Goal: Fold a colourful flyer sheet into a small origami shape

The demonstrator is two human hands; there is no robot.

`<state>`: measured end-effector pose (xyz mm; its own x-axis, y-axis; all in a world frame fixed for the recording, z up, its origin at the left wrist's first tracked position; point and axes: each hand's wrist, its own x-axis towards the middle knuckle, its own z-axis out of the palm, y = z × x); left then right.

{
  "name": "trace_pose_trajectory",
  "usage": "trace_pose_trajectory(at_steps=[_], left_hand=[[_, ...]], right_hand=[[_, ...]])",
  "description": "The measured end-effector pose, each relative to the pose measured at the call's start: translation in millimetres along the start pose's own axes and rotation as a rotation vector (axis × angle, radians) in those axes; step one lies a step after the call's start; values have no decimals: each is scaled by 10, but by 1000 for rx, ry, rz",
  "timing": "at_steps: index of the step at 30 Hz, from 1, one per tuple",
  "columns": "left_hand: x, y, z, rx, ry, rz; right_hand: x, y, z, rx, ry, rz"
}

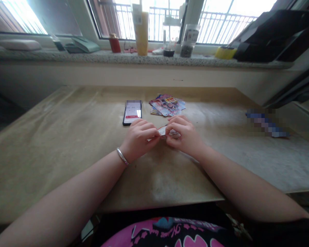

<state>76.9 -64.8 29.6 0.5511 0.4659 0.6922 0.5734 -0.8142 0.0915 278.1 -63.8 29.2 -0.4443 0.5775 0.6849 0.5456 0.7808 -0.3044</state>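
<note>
Between my two hands is a small folded piece of printed paper (pixel 162 131), white with a reddish edge. My left hand (pixel 141 136) pinches its left end, a silver bangle on the wrist. At the other end, the fingers of my right hand (pixel 181 133) are closed on the paper and hide much of it. Just beyond my hands lies a loose stack of colourful printed sheets (pixel 168 104). A phone (pixel 133 112) with a lit screen rests flat behind my left hand.
The beige table (pixel 74 147) runs up to the wall below a window. A blurred bluish packet (pixel 266 124) lies at the right. Along the stone sill (pixel 84 57) stand a red bottle (pixel 114 43), a tall yellow container (pixel 142 34), jars and a black object (pixel 270 37).
</note>
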Motion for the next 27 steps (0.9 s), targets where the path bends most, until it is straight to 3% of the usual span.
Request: trace_pose_trajectory(at_steps=[22, 27], left_hand=[[-9, -32, 10, 3, 9, -19], [-14, -31, 9, -7, 30, -33]], right_hand=[[-1, 93, -21, -15, -4, 32], [-10, 97, -32, 56, 2, 95]])
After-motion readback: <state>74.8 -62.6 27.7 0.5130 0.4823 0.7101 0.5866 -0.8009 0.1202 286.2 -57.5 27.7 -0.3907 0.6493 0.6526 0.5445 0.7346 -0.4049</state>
